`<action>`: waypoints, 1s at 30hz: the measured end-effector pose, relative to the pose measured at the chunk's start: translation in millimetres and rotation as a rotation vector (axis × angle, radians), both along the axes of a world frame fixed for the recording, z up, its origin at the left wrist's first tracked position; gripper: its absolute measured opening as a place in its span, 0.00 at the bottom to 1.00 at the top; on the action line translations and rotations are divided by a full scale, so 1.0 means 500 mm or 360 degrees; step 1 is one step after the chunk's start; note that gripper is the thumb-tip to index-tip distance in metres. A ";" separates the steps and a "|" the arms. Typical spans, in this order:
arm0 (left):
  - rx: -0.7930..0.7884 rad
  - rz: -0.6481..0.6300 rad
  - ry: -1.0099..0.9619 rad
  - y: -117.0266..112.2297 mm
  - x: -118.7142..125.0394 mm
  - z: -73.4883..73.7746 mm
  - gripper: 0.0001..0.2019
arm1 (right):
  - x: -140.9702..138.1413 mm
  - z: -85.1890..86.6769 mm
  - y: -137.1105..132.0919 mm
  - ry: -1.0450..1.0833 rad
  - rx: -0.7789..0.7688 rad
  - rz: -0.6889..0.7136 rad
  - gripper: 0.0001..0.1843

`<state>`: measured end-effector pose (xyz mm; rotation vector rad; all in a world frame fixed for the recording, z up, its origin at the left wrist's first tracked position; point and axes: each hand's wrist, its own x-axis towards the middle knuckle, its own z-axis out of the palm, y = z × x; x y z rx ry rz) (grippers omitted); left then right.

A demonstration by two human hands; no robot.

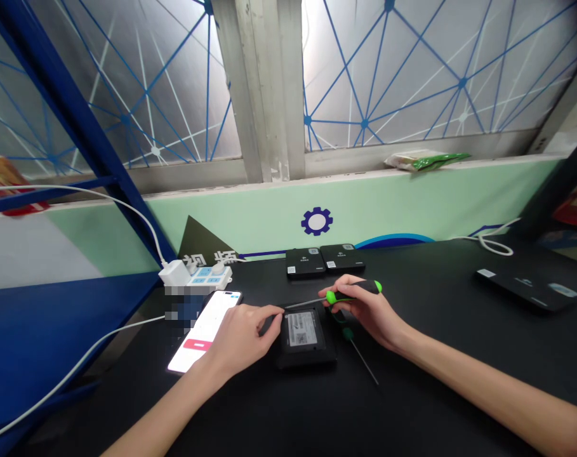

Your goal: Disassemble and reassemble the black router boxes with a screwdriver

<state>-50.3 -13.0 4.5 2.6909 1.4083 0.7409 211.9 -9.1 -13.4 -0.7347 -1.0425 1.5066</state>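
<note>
Item: small black device (pixel 306 335), label up, on the black counter (pixel 435 355), centre. Left hand (pixel 238 339) pinches its left edge. Right hand (pixel 364 311) grips a green-handled screwdriver (pixel 333 297), tip at the top-left corner. Risk: the tip may slip toward the left fingertips. Phone (pixel 205 330) adjacent.

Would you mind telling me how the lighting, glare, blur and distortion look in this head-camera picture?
Head view: daylight through the frosted window washes out its upper panes; the lit phone screen glows bright on the dark table; a patch beside the power strip is pixelated; the wide lens bends the blue shelf frame; the left hand, right hand and green-handled screwdriver are sharp.
</note>
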 end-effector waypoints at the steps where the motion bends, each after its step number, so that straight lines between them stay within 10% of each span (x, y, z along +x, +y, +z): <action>1: 0.0000 -0.0002 0.0006 0.000 0.000 0.000 0.13 | 0.000 0.000 0.000 -0.0001 0.0001 0.0000 0.09; 30: -0.0045 -0.0520 -0.0045 -0.005 -0.001 -0.001 0.13 | 0.023 0.015 0.010 -0.0073 0.0036 -0.0226 0.15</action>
